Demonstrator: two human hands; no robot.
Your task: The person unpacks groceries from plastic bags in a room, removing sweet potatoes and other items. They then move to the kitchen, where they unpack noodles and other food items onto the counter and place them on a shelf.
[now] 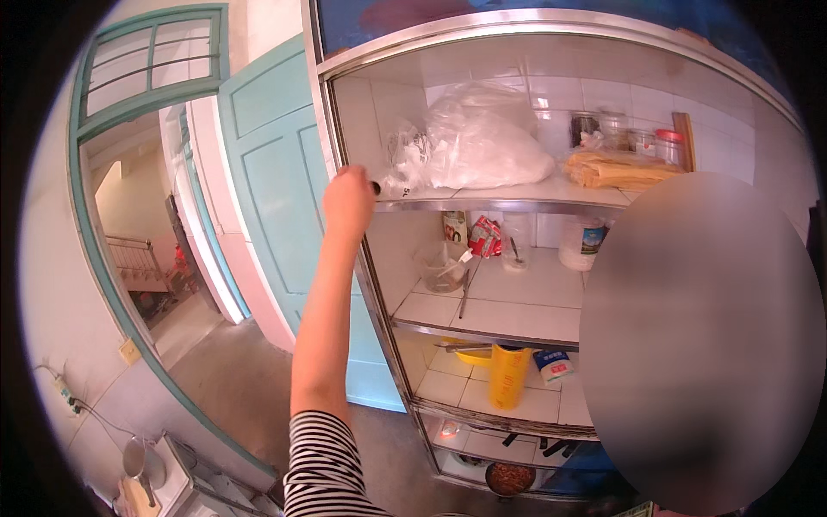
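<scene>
My left hand point(349, 201), in a black-and-white striped sleeve, is raised with curled fingers at the metal frame point(381, 300) on the left of a tiled cupboard. A small round black end point(375, 188) shows beside it; whether the hand holds this or the frame, I cannot tell. Nearest on the top shelf are a crumpled clear plastic bag point(410, 155) and a large bulky one point(488, 145). One shelf lower stand a clear plastic bowl point(443, 268), a red-and-white packet point(485, 236) and a white tub point(578, 244). My right hand is out of view.
Jars point(669, 148) and a bag of yellowish sticks point(620, 171) lie at the upper right. Lower shelves hold a yellow cylinder point(508, 376) and a pan of food point(510, 479). A blurred oval hides the right side. A turquoise door point(274, 168) and a pot point(143, 460) are leftward.
</scene>
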